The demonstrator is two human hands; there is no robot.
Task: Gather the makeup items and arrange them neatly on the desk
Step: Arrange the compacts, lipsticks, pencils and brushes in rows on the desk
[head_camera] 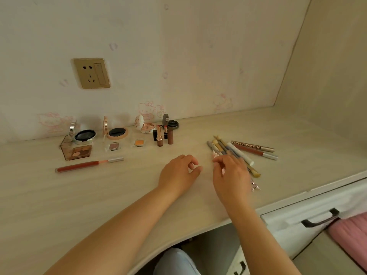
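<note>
Resting on pale woodgrain desk [99, 195], slim cylindrical pencils [234, 150] under right hand [231, 171]

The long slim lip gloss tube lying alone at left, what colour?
Red with a silver cap, head view.

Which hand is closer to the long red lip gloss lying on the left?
The left hand. It rests on the desk to the right of the lip gloss, with bare desk between them. The right hand is farther right, over the pencil pile.
</note>
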